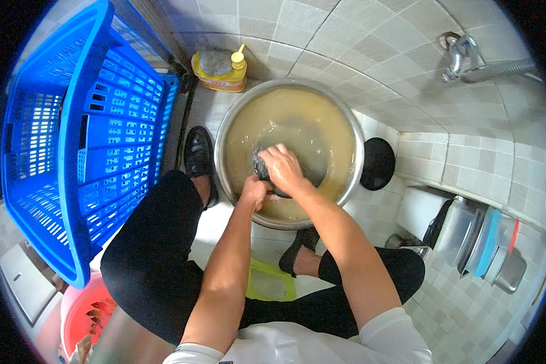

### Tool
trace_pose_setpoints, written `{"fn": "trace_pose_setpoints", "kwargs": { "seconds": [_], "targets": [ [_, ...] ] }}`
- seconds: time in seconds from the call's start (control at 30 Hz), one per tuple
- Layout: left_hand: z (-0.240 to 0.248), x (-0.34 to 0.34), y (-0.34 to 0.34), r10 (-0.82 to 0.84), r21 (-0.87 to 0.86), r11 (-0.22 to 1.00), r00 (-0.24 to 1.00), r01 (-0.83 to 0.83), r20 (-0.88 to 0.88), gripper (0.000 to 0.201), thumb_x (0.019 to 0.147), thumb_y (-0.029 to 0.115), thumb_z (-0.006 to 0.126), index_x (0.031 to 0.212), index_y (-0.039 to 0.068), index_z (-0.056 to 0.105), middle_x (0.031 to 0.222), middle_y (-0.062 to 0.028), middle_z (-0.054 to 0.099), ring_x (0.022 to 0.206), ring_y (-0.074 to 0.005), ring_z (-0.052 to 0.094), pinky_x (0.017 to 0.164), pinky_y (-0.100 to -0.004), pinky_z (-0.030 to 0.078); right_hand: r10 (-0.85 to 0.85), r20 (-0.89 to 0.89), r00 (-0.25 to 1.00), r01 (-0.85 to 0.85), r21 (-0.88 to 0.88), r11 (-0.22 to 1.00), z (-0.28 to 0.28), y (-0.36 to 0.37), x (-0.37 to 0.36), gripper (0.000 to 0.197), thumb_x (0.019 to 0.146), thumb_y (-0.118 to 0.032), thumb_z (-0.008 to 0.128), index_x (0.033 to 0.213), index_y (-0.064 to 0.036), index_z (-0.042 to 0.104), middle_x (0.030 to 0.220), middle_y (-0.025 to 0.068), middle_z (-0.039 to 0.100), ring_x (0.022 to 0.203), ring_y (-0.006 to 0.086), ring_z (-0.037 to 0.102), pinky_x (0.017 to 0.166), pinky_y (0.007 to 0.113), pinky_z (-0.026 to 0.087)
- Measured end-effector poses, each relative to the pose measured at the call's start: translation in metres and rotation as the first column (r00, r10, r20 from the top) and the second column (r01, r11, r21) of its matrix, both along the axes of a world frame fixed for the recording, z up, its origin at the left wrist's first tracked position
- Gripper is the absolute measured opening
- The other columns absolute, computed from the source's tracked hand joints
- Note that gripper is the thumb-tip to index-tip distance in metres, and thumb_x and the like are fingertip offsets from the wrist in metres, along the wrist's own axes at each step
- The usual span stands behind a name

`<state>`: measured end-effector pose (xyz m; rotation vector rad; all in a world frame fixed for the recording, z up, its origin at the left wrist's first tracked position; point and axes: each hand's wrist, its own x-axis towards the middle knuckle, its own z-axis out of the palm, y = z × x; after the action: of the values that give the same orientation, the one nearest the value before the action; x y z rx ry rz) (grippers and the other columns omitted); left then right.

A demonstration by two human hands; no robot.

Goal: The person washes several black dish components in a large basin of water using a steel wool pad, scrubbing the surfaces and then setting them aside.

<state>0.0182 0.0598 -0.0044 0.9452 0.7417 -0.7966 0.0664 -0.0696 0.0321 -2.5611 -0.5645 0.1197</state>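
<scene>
Though murky, water in round metal basin

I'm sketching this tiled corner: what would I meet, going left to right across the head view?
Blue plastic basket, yellow container, large metal basin, black round object, wall tap.

I have a blue basket and a pink tub on my left, a metal wall tap on my right.
</scene>
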Motion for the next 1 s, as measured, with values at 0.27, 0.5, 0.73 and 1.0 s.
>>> {"fn": "trace_pose_setpoints", "kwargs": {
  "seconds": [0.27, 0.5, 0.73, 1.0],
  "targets": [
    [0.012, -0.007, -0.005, 0.098, 0.133, 0.987, 0.993, -0.089, -0.060, 0.040, 0.082, -0.009, 0.048, 0.122, -0.011, 0.044, 0.115, -0.0239, 0.055, 0.091, -0.0363, 0.064, 0.060, -0.0429, 0.066, -0.113, 0.170, 0.979, 0.177, -0.437, 0.882, -0.012, -0.034, 0.053, 0.020, 0.088, -0.015, 0.054, 0.104, -0.0109, 0.066, 0.105, 0.0065, 0.066, 0.105, 0.0281, 0.059, 0.086, 0.047, 0.047],
    [0.012, -0.008, -0.011, 0.146, 0.124, 0.984, 0.980, -0.130, -0.132, 0.034, 0.084, -0.007, 0.049, 0.117, -0.010, 0.046, 0.113, -0.0252, 0.053, 0.090, -0.0390, 0.061, 0.057, -0.0456, 0.065, -0.399, 0.033, 0.916, 0.352, -0.538, 0.765, -0.002, -0.098, 0.012, 0.016, 0.079, -0.010, 0.068, 0.093, -0.0037, 0.071, 0.098, 0.0200, 0.070, 0.096, 0.0337, 0.068, 0.087, 0.044, 0.054],
    [0.001, -0.015, -0.007, 0.250, 0.096, 0.967, 0.956, -0.238, -0.151, 0.030, 0.082, -0.005, 0.053, 0.111, -0.010, 0.049, 0.111, -0.0236, 0.053, 0.088, -0.0432, 0.062, 0.058, -0.0558, 0.063, -0.568, -0.363, 0.739, 0.370, -0.485, 0.792, 0.033, -0.054, -0.061, 0.020, 0.081, -0.015, 0.066, 0.094, -0.0005, 0.071, 0.096, 0.0246, 0.071, 0.090, 0.0402, 0.071, 0.081, 0.051, 0.056],
    [-0.027, -0.036, -0.005, 0.194, -0.040, 0.978, 0.967, -0.203, -0.164, 0.035, 0.090, 0.002, 0.053, 0.124, -0.006, 0.052, 0.122, -0.0238, 0.052, 0.094, -0.0399, 0.062, 0.071, -0.0572, 0.063, -0.667, -0.547, 0.505, 0.853, 0.197, 0.484, -0.017, -0.025, -0.117, 0.034, 0.079, -0.017, 0.077, 0.105, 0.0027, 0.068, 0.099, 0.0210, 0.071, 0.092, 0.0333, 0.069, 0.084, 0.044, 0.053]
  ]
}}
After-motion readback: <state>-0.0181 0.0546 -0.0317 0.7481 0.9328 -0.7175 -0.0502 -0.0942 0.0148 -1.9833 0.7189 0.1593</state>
